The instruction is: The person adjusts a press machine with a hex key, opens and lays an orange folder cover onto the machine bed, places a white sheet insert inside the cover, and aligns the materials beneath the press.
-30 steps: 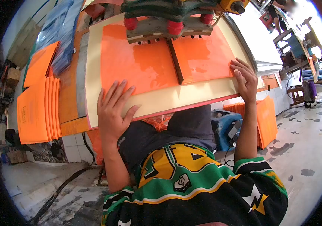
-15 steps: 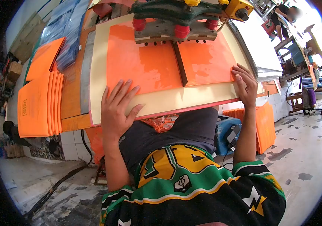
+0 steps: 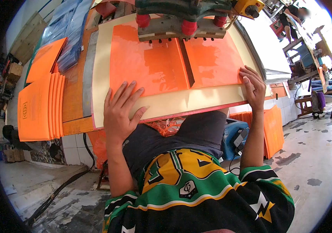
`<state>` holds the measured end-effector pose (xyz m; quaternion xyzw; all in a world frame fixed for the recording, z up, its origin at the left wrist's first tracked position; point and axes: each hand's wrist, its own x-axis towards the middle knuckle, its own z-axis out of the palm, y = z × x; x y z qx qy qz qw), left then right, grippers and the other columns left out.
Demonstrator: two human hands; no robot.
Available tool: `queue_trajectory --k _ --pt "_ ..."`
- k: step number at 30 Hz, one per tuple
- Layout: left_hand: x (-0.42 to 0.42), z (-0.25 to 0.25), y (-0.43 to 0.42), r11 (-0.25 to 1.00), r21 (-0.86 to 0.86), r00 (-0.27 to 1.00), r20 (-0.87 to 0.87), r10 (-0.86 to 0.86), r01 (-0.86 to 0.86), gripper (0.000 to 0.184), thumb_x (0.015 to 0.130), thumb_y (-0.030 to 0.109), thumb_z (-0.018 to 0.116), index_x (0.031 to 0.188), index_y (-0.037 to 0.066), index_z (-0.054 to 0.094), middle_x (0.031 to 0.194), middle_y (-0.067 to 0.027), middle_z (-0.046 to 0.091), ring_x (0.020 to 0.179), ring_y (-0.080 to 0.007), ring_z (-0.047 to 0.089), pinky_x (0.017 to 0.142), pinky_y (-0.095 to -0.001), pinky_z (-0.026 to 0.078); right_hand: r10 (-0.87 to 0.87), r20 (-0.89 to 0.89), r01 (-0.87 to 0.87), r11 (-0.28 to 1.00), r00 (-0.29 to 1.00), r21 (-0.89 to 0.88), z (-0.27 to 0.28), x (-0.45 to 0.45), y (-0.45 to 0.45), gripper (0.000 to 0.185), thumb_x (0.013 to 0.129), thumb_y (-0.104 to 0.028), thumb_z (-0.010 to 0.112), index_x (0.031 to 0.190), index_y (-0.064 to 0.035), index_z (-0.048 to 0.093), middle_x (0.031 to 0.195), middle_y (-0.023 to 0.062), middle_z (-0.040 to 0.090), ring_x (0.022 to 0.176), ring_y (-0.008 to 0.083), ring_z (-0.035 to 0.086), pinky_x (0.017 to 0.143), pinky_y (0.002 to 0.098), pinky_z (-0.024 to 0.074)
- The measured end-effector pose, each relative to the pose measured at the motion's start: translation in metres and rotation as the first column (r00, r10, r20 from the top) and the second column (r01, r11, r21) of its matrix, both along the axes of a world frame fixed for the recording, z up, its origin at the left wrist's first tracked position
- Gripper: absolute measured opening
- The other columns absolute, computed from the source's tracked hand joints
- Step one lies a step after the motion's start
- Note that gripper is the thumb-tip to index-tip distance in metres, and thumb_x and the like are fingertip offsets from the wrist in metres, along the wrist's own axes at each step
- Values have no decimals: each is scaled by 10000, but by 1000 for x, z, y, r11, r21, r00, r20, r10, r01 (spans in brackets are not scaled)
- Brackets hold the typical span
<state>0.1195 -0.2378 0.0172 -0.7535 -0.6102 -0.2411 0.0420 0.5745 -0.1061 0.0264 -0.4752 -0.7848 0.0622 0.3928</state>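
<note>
A glossy orange plastic sheet (image 3: 162, 73) lies on a cream board (image 3: 162, 104) in front of me. A narrow dark strip (image 3: 186, 64) runs down it from beneath the press head (image 3: 183, 29); I cannot tell whether it is fixed to the head. My left hand (image 3: 121, 106) rests flat with spread fingers, its fingertips on the sheet's near left corner and its palm over the board's front edge. On the opposite side, my right hand (image 3: 254, 87) has its fingers stretched out at the sheet's near right corner. Neither hand grasps anything.
Stacked orange folders (image 3: 38, 110) and clear bluish plastic sleeves (image 3: 67, 35) lie on the left. A yellow control box (image 3: 247, 7) hangs at the press's right. More orange folders (image 3: 273, 130) stand below right, beside a blue box (image 3: 234, 136). Another person (image 3: 292, 17) is in the background.
The press head, with its red knobs, has risen slightly away from the orange sheet. Both of my hands stay in place.
</note>
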Motion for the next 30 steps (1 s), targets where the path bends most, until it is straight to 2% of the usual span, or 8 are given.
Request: queue_trajectory --k 8,13,17,19,21,23,27,30 --pt "-3 -1 0 999 -36 1000 23 -13 14 540 999 476 677 1460 194 681 1597 -44 584 1521 -289 479 1290 -569 274 2 -21 -1 1000 1000 26 -1 0 1 311 1053 -221 647 1155 31 799 1254 201 776 1319 369 670 1122 470 503" --pt "-5 -8 -2 1000 29 998 67 7 -9 450 1012 377 671 1384 129 724 1511 -91 652 1469 -308 541 1267 -548 319 3 -36 -1 997 999 73 -4 3 3 256 1017 -172 681 1120 28 802 1222 206 782 1275 367 697 1094 457 526" --pt "-3 -6 -3 995 98 997 79 -16 8 404 982 309 723 1333 111 752 1438 -70 702 1413 -288 590 1245 -528 353 -8 -57 13 995 998 98 -1 3 1 226 997 -145 693 1091 30 800 1190 199 790 1243 368 712 1072 455 541" --pt "-4 -8 -3 996 90 997 76 6 -13 394 1042 325 631 1326 78 750 1431 -118 703 1411 -331 591 1257 -529 343 -21 -71 28 994 997 106 1 1 -1 219 1000 -138 685 1078 32 798 1182 194 792 1234 367 716 1053 456 549" --pt "-4 -10 -2 993 116 998 65 -12 4 389 1049 316 624 1324 70 748 1407 -125 714 1394 -338 604 1252 -528 354 -52 -76 61 991 996 121 1 2 -3 282 1056 -183 624 1080 37 798 1191 194 792 1230 354 723 1057 443 543" --pt "-4 -10 -2 987 158 998 62 17 -27 339 1013 279 676 1270 84 781 1363 -77 745 1367 -287 629 1220 -503 397 -83 -114 98 986 990 135 0 2 -3 271 1059 -170 624 1078 37 798 1184 190 794 1219 344 727 1055 437 544" --pt "-6 -13 -1 983 180 996 82 28 -42 322 1017 270 668 1241 74 790 1324 -87 763 1344 -294 647 1204 -495 419 -161 -181 186 974 970 131 5 5 -1 231 1057 -128 637 1077 40 795 1165 175 798 1190 306 739 1042 411 551" --pt "-7 -15 -5 980 193 994 102 24 -44 310 1017 256 666 1227 67 793 1297 -96 772 1321 -302 663 1189 -493 438 -246 -107 265 937 963 229 13 21 6 200 1048 -111 657 1151 13 776 1182 161 789 1173 296 743 1022 394 557"
